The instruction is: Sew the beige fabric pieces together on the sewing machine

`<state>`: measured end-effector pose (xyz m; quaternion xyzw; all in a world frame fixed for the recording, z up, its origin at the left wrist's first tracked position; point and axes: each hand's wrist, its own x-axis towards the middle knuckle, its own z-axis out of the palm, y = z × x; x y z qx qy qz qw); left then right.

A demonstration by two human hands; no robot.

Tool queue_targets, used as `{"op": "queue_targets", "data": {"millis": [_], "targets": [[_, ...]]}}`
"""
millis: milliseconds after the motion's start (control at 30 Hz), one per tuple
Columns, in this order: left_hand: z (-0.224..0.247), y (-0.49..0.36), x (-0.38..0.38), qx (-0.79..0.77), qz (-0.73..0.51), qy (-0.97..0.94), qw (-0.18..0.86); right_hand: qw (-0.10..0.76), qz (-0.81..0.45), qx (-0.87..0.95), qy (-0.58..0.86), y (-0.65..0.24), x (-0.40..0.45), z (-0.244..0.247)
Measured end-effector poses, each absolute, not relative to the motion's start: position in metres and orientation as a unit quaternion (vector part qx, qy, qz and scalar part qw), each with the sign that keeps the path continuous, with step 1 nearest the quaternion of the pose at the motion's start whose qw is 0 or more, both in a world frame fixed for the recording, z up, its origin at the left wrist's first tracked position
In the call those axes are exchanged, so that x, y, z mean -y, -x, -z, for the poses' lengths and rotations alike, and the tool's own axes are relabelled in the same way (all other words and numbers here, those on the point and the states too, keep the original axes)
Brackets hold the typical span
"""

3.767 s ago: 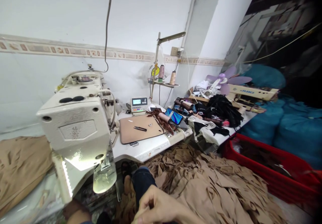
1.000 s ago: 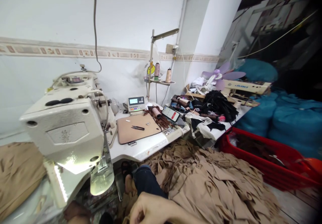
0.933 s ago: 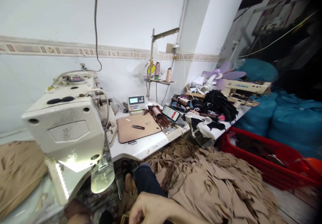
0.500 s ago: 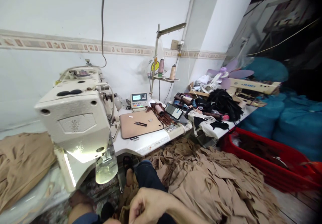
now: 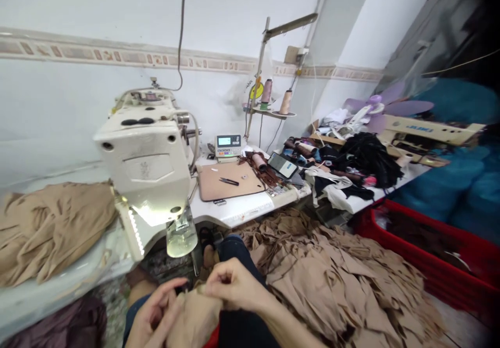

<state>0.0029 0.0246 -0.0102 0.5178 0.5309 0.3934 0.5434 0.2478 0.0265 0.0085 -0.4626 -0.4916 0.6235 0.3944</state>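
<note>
Low in the head view, my left hand and my right hand hold a piece of tan fabric between them over my lap. The fingers of my right hand pinch its upper edge, and my left hand curls around its side. To the right of my hands, a large heap of tan fabric pieces spreads over my leg and the floor. The sewing machine's raised head stands above and ahead of my hands.
The white sewing table holds a tan mat with small snips, a control panel, a phone and thread cones. More tan fabric lies to the left. A red crate stands at right, before blue sacks.
My left hand has come into view, and the tan fabric is now up between my hands. The whole scene sits further right and higher, as my head has turned.
</note>
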Motion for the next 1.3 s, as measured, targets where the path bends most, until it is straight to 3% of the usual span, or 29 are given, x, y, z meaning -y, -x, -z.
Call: {"op": "queue_targets", "data": {"millis": [267,400,567,733,833,1033,1300], "targets": [[-0.027,0.009,-0.024,-0.446,-0.357,-0.622,0.536,0.414,-0.58,0.532,0.458,-0.243,-0.014,-0.031],[-0.034,0.009,-0.028,-0.425,-0.36,-0.686,0.469,0.422,-0.533,0.571,0.461,-0.242,-0.012,-0.046],[-0.042,0.009,-0.034,-0.395,-0.367,-0.757,0.369,0.441,-0.404,0.654,0.464,-0.241,-0.012,-0.07],[-0.061,-0.002,-0.047,-0.414,-0.407,-0.723,0.374,0.48,-0.288,0.685,0.467,-0.239,-0.03,-0.088],[-0.07,-0.007,-0.056,-0.432,-0.427,-0.68,0.41,0.505,-0.294,0.655,0.479,-0.238,-0.046,-0.087],[-0.075,-0.013,-0.071,-0.5,-0.44,-0.622,0.412,0.511,-0.454,0.547,0.483,-0.237,-0.068,-0.075],[-0.083,-0.03,-0.089,-0.502,-0.507,-0.567,0.411,0.56,-0.418,0.532,0.478,-0.241,-0.089,-0.064]]}}
